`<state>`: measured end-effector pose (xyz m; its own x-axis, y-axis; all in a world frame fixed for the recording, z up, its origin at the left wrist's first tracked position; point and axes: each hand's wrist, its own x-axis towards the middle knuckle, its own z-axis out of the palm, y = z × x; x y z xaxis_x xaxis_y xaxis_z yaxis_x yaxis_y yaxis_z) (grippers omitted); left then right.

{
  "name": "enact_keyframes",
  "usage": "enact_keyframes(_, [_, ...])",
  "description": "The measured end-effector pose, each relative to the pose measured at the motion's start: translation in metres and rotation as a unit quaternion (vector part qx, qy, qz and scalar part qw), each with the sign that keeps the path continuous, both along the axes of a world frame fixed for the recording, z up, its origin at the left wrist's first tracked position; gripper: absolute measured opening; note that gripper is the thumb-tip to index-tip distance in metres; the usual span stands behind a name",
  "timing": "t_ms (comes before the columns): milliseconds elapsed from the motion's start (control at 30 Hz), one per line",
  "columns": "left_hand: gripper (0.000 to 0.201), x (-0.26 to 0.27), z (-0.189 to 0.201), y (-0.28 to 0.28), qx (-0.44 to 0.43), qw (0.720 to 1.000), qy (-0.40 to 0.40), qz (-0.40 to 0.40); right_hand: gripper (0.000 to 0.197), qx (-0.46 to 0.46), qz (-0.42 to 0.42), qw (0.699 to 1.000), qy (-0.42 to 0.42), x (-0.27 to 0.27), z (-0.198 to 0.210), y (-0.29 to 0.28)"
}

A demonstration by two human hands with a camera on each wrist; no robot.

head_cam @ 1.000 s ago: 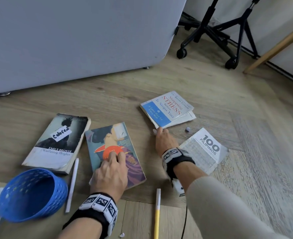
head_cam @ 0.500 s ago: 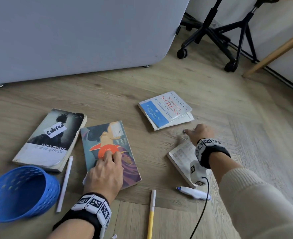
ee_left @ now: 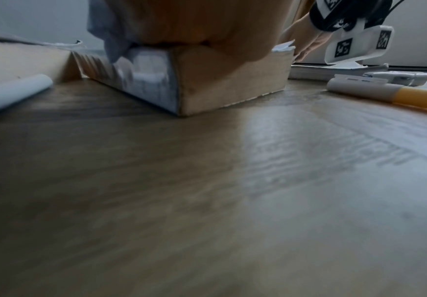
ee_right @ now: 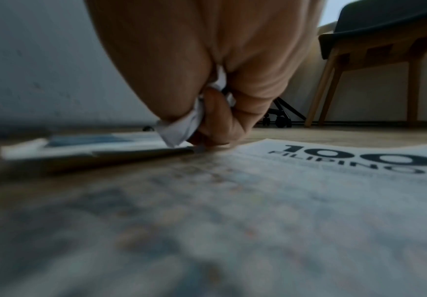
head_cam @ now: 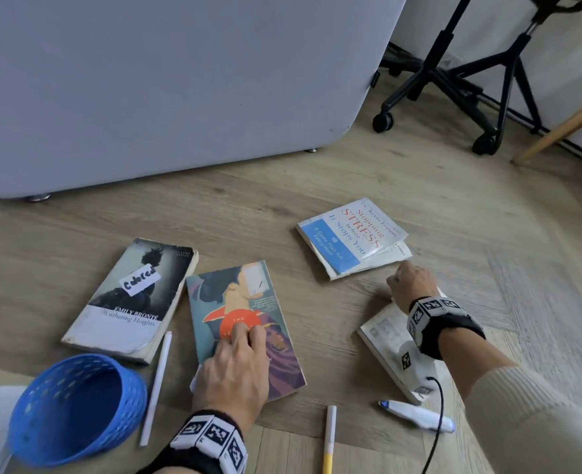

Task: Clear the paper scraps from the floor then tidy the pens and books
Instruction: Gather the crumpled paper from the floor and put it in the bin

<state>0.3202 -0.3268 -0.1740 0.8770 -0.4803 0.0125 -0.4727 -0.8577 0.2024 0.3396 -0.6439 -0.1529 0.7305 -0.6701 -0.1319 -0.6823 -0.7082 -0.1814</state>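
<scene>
My right hand (head_cam: 399, 280) is curled at the floor between the "Stopping Stress" book (head_cam: 347, 239) and the "100 Filipinos" book (head_cam: 383, 340). In the right wrist view my right hand (ee_right: 207, 138) pinches crumpled white paper scraps (ee_right: 191, 123) at the floor. My left hand (head_cam: 245, 338) rests flat on the colourful paperback (head_cam: 248, 302), fingers straight. To the left of that book lies "Wuthering Heights" (head_cam: 129, 302). A white pen (head_cam: 156, 388), a yellow pen (head_cam: 329, 439) and a blue-tipped marker (head_cam: 416, 415) lie on the floor.
A blue mesh basket (head_cam: 77, 408) lies tipped at the lower left. A grey panel (head_cam: 180, 80) stands behind the books. An office chair base (head_cam: 453, 80) and a wooden leg (head_cam: 563, 128) stand at the back right. A cable (head_cam: 436, 422) hangs from my right wrist.
My right hand has moved right from the corner of the Stress book to the spot where a small scrap lay, and now covers it. The marker has come into view. My left hand stayed put.
</scene>
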Motion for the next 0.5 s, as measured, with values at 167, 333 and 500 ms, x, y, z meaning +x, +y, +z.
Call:
enact_keyframes(167, [0.024,0.001,0.006,-0.002,0.011,1.000,0.016,0.003,0.016,0.162,0.036,0.978,-0.129,-0.044,0.035,0.081])
enact_keyframes(333, [0.022,-0.001,0.026,-0.001,0.087,0.995,0.039,0.009,0.014,0.250,0.184,0.949,-0.059,-0.129,0.028,0.182])
enact_keyframes(500, [0.027,-0.021,0.045,0.013,0.062,0.991,0.119,0.020,0.017,0.154,0.337,0.925,0.081,-0.184,0.000,0.243])
